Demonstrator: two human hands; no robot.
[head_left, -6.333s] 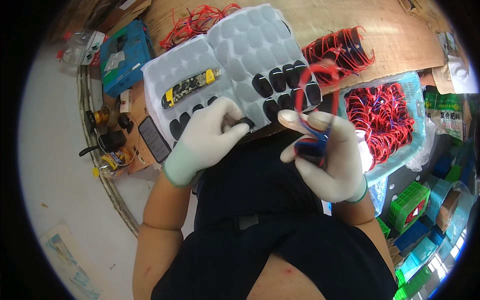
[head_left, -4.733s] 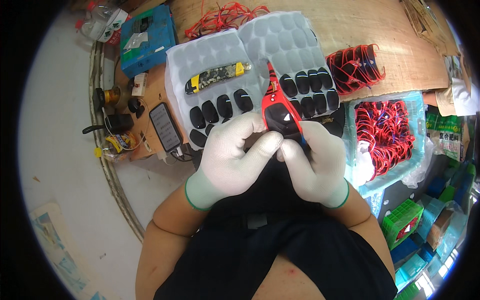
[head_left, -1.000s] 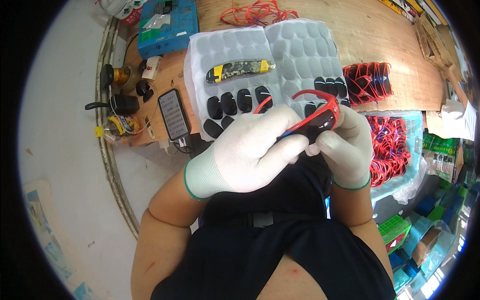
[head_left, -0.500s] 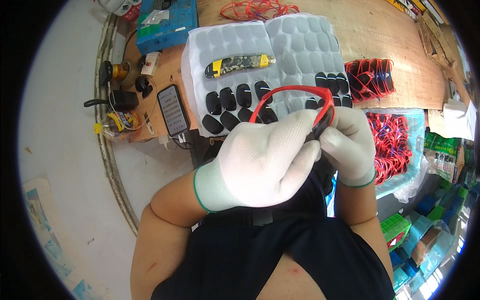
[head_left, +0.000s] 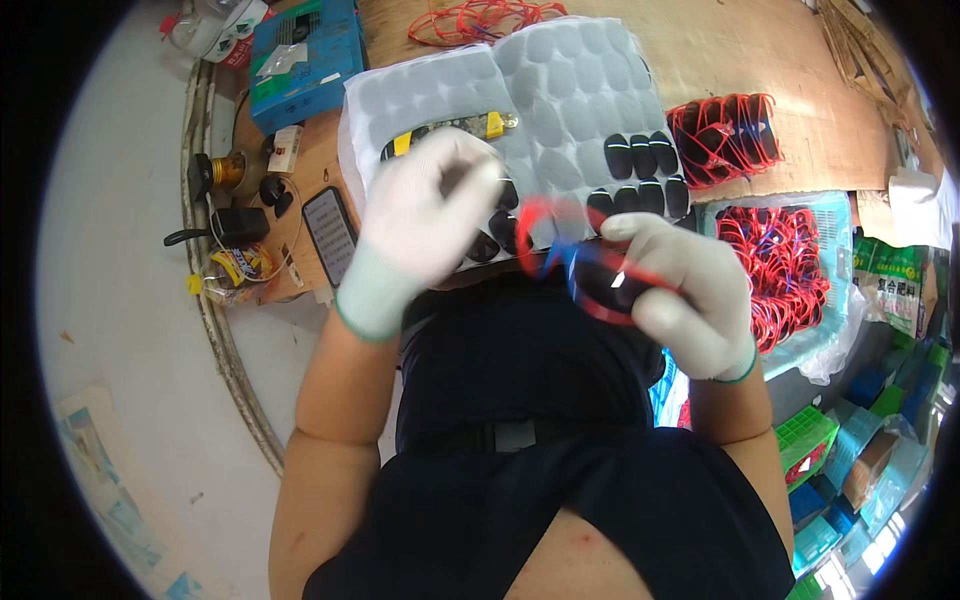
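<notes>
My right hand (head_left: 690, 290), in a white glove, grips a pair of red-framed sunglasses (head_left: 600, 313) by one side. A dark lens sits in the rim near its fingers; the far part of the frame, with a blue patch, is smeared by motion. Over the lens sheet, my left hand (head_left: 420, 220), gloved too, has thumb and fingertips drawn together in a pinch. What they hold, if anything, does not show. Beside it lie loose dark lenses (head_left: 483, 247), partly covered by the hand. A yellow-and-black tool (head_left: 494, 124) is partly hidden behind its fingers.
A white lens sheet (head_left: 570, 90) with oval pockets covers the wooden table (head_left: 720, 60); more dark lenses (head_left: 640, 155) lie at its right. Bundled red glasses (head_left: 725, 138) and a light-blue basket (head_left: 836, 240) of red glasses stand right. Left are a phone (head_left: 328, 230) and blue box (head_left: 305, 70).
My left hand has let go of the red sunglasses and moved left and up over the lens sheet. The right hand keeps the sunglasses, now turned and lowered.
</notes>
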